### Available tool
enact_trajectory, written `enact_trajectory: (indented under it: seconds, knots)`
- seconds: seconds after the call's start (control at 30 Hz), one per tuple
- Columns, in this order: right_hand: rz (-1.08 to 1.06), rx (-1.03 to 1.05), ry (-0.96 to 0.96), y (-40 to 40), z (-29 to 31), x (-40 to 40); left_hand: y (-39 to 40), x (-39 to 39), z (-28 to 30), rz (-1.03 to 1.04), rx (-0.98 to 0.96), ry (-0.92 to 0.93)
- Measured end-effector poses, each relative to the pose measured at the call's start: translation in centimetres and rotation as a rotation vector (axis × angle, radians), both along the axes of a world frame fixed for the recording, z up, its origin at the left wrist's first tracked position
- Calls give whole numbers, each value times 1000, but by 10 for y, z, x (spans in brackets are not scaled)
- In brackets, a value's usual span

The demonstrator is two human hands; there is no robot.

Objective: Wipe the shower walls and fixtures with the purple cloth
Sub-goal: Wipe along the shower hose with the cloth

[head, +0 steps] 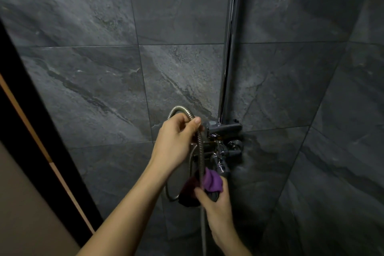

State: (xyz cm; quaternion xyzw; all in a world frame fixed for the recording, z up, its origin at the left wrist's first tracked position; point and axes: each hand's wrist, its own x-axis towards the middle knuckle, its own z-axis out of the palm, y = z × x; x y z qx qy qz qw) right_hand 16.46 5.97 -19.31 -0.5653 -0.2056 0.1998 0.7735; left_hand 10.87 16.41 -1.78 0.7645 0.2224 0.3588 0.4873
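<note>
While L hand [176, 141] holds 1 hose [200, 151], R hand [216, 199] grips 1 purple cloth [211, 181]

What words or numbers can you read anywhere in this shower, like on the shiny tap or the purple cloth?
There are none to read.
The purple cloth held in the right hand is plain.
The chrome tap, the metal hose held in the left hand, and the riser pipe show no readable label or brand.
The grey wall tiles carry only stone veins.

Tiled wall [93, 81] carries chrome fittings [225, 147].
</note>
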Motion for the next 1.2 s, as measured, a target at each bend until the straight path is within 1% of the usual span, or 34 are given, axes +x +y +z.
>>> enact_trajectory:
  seconds: [0.07,0.17,0.2,0.33,0.47,0.57,0.63,0.67,0.73,0.83,0.9,1.03,1.2]
  knots:
    - [-40,4,0,-1,8,7,4,1,0,4,-68,-41]
    - [-40,53,9,-1,28,18,10,-2,-4,-1,-285,-118]
    - [-41,74,6,-2,36,21,11,-4,-5,7,-328,-134]
    - [-14,179,41,3,69,27,16,-14,-15,41,-385,-143]
    - [6,251,43,10,104,29,14,-25,-35,27,-422,-116]
    - [52,290,27,14,133,26,4,-30,-58,-75,-454,-42]
    - [99,292,3,15,152,22,-5,-33,-76,-214,-476,26]
    - [120,289,-9,17,161,19,-9,-35,-85,-287,-455,63]
    - [142,281,-30,20,176,16,-16,-36,-99,-374,-310,120]
    - [155,280,-42,24,187,16,-20,-35,-107,-316,-106,128]
    - [140,303,-46,25,184,18,-20,-35,-106,-273,-37,106]
    - [82,314,-16,20,166,27,-21,-37,-103,-238,-14,63]
    - [24,269,28,21,133,35,-21,-39,-97,-196,-70,19]
